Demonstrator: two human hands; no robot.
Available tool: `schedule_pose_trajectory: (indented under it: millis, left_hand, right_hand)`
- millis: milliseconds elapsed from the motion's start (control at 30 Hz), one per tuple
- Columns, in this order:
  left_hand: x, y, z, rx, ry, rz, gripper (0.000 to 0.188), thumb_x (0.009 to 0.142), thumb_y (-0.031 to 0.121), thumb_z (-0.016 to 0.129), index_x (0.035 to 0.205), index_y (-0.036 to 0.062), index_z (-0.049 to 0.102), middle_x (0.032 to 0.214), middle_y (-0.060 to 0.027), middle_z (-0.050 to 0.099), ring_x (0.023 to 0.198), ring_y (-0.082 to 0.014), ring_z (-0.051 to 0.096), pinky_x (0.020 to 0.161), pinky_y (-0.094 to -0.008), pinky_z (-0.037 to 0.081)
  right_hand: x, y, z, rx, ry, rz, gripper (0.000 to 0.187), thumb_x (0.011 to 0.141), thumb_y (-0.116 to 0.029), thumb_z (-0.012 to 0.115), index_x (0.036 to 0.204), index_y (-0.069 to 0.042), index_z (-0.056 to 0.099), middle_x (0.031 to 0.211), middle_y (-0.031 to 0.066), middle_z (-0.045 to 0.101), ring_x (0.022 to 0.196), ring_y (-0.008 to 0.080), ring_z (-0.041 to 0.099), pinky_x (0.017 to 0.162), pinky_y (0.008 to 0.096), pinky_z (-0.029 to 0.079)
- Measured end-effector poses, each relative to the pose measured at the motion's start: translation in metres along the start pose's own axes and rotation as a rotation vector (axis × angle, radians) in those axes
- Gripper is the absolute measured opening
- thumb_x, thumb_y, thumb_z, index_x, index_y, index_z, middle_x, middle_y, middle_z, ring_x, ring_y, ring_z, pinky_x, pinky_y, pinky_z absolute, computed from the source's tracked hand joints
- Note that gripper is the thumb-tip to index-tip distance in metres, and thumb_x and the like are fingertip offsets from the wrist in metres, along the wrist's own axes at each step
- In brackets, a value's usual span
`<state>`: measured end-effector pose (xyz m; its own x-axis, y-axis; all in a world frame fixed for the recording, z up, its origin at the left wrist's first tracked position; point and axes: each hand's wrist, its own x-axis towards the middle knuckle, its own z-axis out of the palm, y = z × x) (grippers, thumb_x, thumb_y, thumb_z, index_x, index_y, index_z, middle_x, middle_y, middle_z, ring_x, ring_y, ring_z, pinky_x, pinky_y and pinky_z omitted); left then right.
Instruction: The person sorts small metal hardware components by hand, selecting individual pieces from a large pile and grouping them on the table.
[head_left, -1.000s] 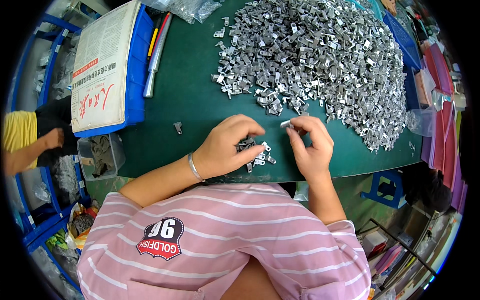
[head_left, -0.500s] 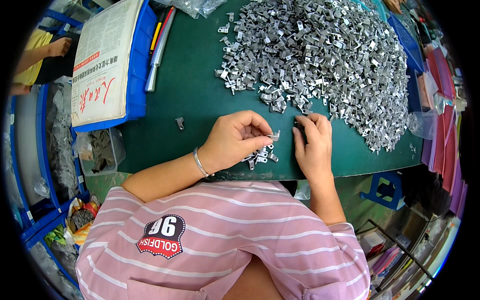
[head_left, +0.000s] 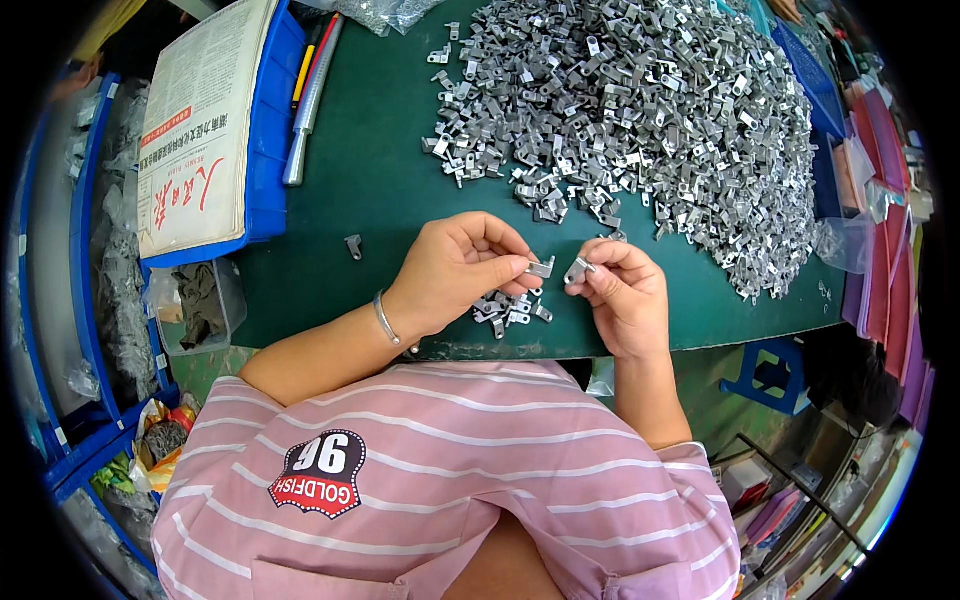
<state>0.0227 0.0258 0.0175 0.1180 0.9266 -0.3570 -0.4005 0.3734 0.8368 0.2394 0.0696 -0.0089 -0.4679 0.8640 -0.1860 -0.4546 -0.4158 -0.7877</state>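
Observation:
Between the thumb and fingers of my left hand (head_left: 462, 268) is a small bent metal bracket (head_left: 543, 267), its end sticking out to the right. My right hand (head_left: 630, 297) pinches another small metal bracket (head_left: 577, 270) by its right side. The two brackets face each other, a short gap apart, above the green table (head_left: 390, 180). Just below my left fingers lies a small group of brackets (head_left: 500, 318). Beyond both hands spreads a large heap of the same silvery brackets (head_left: 640, 110). One lone bracket (head_left: 353, 247) lies to the left of my left hand.
A blue bin (head_left: 268, 130) with newspapers (head_left: 205, 130) on it stands at the left, with pens (head_left: 310, 75) beside it. Under it is a clear plastic box (head_left: 222, 310) holding a grey cloth. A blue stool (head_left: 765, 380) is below the table at right.
My right hand, earlier at the heap's near edge, has come back toward me and now shows a bracket in its fingers. My left hand keeps its bracket and has barely moved.

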Motion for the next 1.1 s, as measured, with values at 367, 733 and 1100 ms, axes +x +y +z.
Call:
schedule_pose_trajectory:
  millis: [367,733,1100]
  left_hand:
    - [-0.025,0.009,-0.043,0.044,0.321,0.237,0.01,0.087,-0.002,0.062,0.096,-0.0025,0.059,0.088,-0.0132,0.066,0.077,-0.0183,0.068,0.068,-0.0279,0.057]
    - [-0.07,-0.018,-0.093,0.471,0.782,0.344,0.009,0.088,-0.002,0.058,0.095,-0.0001,0.064,0.087,-0.005,0.063,0.069,-0.0099,0.06,0.061,-0.0221,0.05]
    - [-0.068,-0.005,-0.099,1.145,0.583,0.42,0.028,0.083,0.018,0.069,0.108,0.0063,0.063,0.105,-0.0105,0.052,0.09,-0.0264,0.059,0.079,-0.0349,0.05]
  right_hand:
    - [0.001,0.001,0.004,0.305,-0.082,0.124,0.014,0.084,0.004,0.064,0.098,0.003,0.062,0.098,0.0145,0.059,0.082,0.0214,0.066,0.074,0.0333,0.061]
    - [0.008,0.003,0.012,0.187,-0.034,0.128,0.016,0.083,0.003,0.065,0.096,0.001,0.056,0.096,0.0126,0.056,0.079,0.0194,0.063,0.072,0.0334,0.061]
    - [0.022,0.012,-0.009,0.386,-0.17,0.204,0.024,0.091,-0.001,0.054,0.115,-0.002,0.059,0.111,0.0177,0.061,0.091,0.0256,0.063,0.072,0.0356,0.059]
